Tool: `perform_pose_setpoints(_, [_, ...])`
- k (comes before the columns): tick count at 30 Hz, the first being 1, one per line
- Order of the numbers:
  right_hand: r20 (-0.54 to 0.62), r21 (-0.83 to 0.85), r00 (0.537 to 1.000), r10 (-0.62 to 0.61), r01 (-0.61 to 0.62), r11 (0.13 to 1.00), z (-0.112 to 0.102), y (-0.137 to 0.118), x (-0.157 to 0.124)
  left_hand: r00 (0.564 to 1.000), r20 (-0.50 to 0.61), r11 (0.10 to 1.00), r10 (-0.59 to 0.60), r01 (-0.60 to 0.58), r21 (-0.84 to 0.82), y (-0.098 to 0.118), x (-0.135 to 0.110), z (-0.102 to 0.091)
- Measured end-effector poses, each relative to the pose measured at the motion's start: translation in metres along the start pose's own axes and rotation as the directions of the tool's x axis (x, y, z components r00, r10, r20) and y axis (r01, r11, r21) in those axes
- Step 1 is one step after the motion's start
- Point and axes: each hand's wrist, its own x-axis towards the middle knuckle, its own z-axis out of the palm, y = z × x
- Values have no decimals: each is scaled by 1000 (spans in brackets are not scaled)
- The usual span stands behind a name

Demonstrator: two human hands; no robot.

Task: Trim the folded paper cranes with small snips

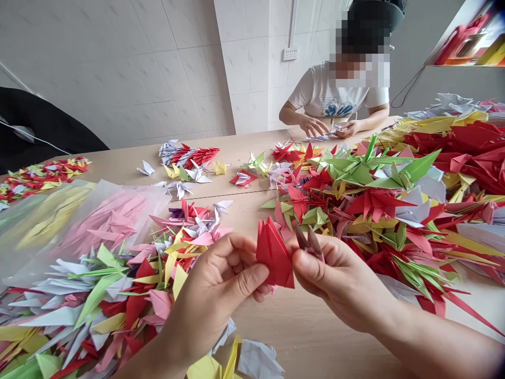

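My left hand (pixel 221 287) pinches a red folded paper piece (pixel 275 255) between thumb and fingers, its pointed tips upward. It looks like an origami crane with its wings folded flat, perhaps several layers together. My right hand (pixel 339 279) is closed on a small dark brown folded paper piece (pixel 310 243) with two pointed tips. Its fingertips meet the right edge of the red paper. Both hands are above the wooden table (pixel 311 337). Some right-hand fingers are hidden behind the papers.
Mixed paper cranes lie heaped at left (pixel 114 295) and in a larger pile at right (pixel 394 210). Clear bags of pink cranes (pixel 106 221) and yellow ones stand at left. Across the table a person (pixel 335 100) handles pale folded papers. White and yellow pieces (pixel 256 360) lie near me.
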Motion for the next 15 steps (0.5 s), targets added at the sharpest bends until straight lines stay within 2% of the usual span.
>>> perform_pose_setpoints(3, [16, 64, 1000, 26, -27, 998, 0, 0, 1, 998, -56, 999, 8, -10, -41, 2, -1, 2])
perform_pose_setpoints(6, [68, 58, 997, 23, -26, 998, 1, 0, 1, 994, -87, 997, 60, -56, 54, 5, -2, 4])
perform_pose_setpoints(11, [15, 9, 1000, 22, -23, 1000, 4, -1, 0, 987, -60, 973, 147, -133, 190, 8, -2, 9])
perform_pose_setpoints(15, [52, -3, 999, 9, -9, 1000, 7, -4, 0, 967, -63, 911, 247, -210, 354, 9, -2, 10])
